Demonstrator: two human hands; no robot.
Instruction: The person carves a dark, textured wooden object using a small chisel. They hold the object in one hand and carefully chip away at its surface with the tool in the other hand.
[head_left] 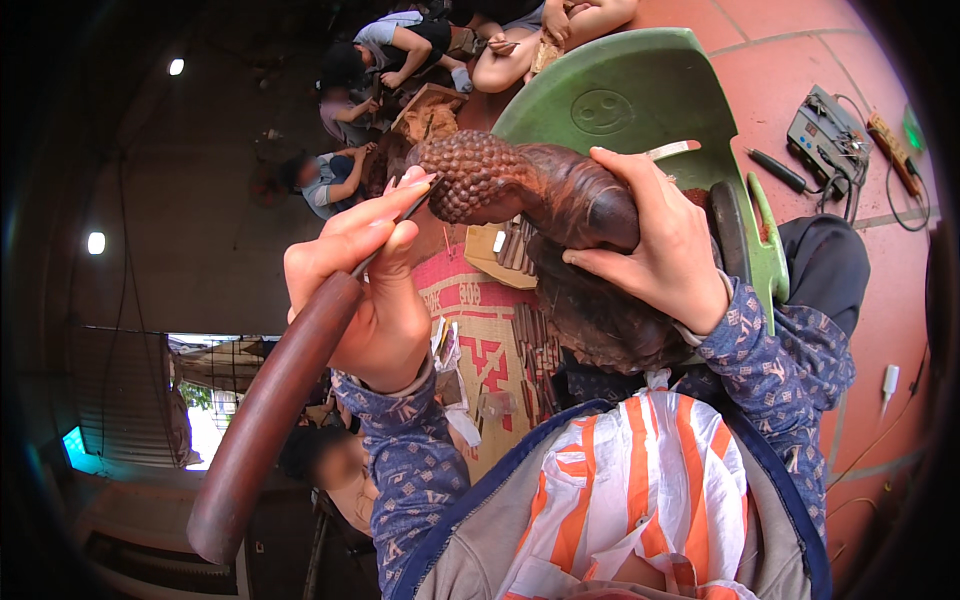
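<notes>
Fingers of the left hand [370,305] are clamped on the thin shaft of a wooden-handled carving tool [275,410], its tip held at the knobbed curls of a dark carved wooden figure [580,195]. The left wrist is bent, the forearm raised from below. By the right hand [665,235] the figure is gripped from above, thumb and fingers spread around its smooth side. Below, the torso is covered by an orange-and-white striped cloth [635,500]. Beneath the hands, a red-printed mat [480,385] is lined with slim tools [535,350]. Beyond, a green plastic chair [665,85] is set on red tiles [790,65], where a control box [822,140] is placed among cables. Farther off, seated people [378,36] are seen in a dim room lit by small lamps [96,243].
</notes>
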